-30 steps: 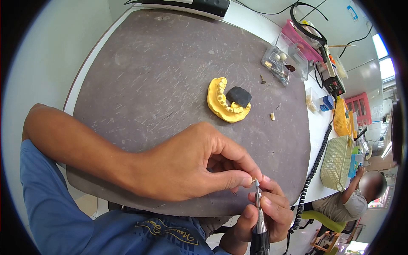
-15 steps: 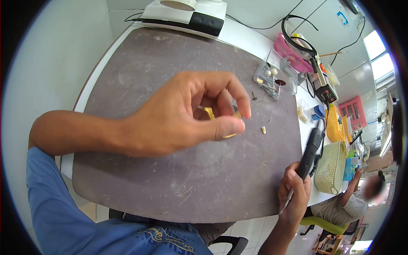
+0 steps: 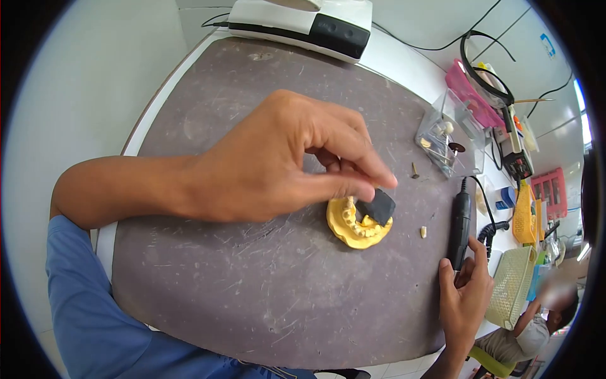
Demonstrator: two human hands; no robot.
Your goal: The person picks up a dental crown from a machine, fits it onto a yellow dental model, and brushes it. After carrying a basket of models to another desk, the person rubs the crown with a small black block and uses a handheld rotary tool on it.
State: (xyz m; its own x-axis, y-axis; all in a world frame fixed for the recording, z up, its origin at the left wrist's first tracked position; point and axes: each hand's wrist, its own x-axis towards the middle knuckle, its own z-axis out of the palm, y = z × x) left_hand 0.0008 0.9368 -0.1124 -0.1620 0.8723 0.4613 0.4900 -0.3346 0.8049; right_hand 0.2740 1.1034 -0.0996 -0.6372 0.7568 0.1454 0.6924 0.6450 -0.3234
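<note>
Over the middle of the mat, my left hand (image 3: 284,158) has its thumb and index finger pinched closed; whatever sits between the tips is hidden. Just below those fingertips, a yellow dental model (image 3: 358,240) with a row of teeth lies on the mat, partly covered by the hand. A dark grey flat piece (image 3: 380,207) rests against the model. At the right edge of the mat, my right hand (image 3: 467,287) has its fingers around the lower end of a black rotary handpiece (image 3: 462,221). A small tooth-coloured piece (image 3: 423,232) lies between the model and the handpiece.
A clear box (image 3: 448,142) of burs and polishing tips stands at the back right, with a loose bur (image 3: 415,170) beside it. A white device (image 3: 297,28) is at the back. Baskets (image 3: 514,278) line the right, where another person (image 3: 530,331) sits.
The right hand has brought the handpiece down to the mat's right edge. My left hand has shifted slightly right, and the dental model now shows below it. The view has turned a little.
</note>
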